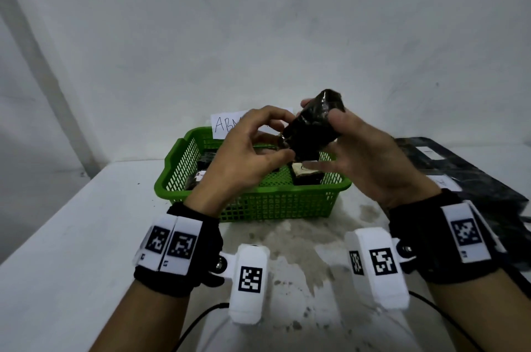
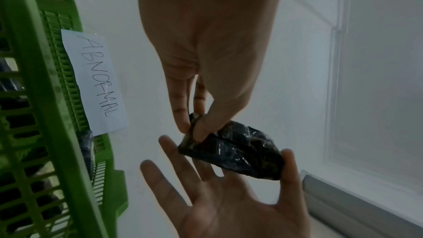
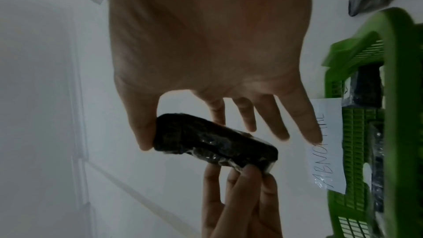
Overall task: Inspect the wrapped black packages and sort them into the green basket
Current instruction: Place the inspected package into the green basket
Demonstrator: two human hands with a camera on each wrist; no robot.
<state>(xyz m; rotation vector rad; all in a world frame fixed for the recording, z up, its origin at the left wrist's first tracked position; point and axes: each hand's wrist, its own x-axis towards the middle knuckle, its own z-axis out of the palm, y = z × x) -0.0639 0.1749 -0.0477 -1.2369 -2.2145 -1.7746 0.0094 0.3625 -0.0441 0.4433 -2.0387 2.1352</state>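
Observation:
A black package (image 1: 311, 127) wrapped in clear film is held in the air above the green basket (image 1: 253, 193). My left hand (image 1: 284, 136) pinches its lower left end between thumb and fingertips (image 2: 196, 133). My right hand (image 1: 321, 110) holds the upper end between thumb (image 3: 144, 133) and index finger, with the other fingers spread straight. The package (image 2: 240, 153) looks crinkled and shiny, and in the right wrist view the package (image 3: 213, 142) tilts down to the right. Inside the basket lie other black packages (image 1: 306, 176), one with a white label.
A paper sign reading ABNORMAL (image 2: 96, 82) is stuck on the wall behind the basket (image 2: 52, 115). Dark plastic sheets (image 1: 459, 173) lie at the right on the white, stained table (image 1: 287, 242). A wall stands close behind. Cables run near the front edge.

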